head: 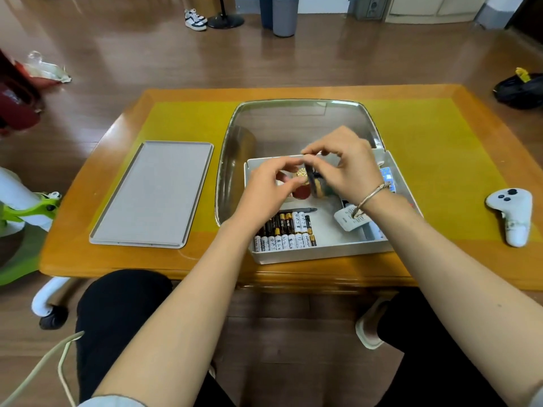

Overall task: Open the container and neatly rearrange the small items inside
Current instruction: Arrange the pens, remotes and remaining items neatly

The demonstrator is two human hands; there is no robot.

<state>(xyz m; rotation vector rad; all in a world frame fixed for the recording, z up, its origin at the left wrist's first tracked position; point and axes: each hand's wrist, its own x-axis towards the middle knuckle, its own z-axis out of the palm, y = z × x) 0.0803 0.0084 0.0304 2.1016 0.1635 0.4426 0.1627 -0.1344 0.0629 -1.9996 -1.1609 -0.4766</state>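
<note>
Hands met over the box (323,252): left hand (269,183) pinched a gold piece (302,173), right hand (342,163) pinched a dark strip (310,179), hiding items below; batteries (286,233) lay near the front, lid (152,193) lay left.

Head cam, looks fwd/down, near table (440,160).

Open desk (440,160) surface lies between the container (323,252) and the white controller (512,214). The grey lid (152,195) occupies the left side. Batteries (286,233) fill the container's near-left corner; both hands block its far half
</note>
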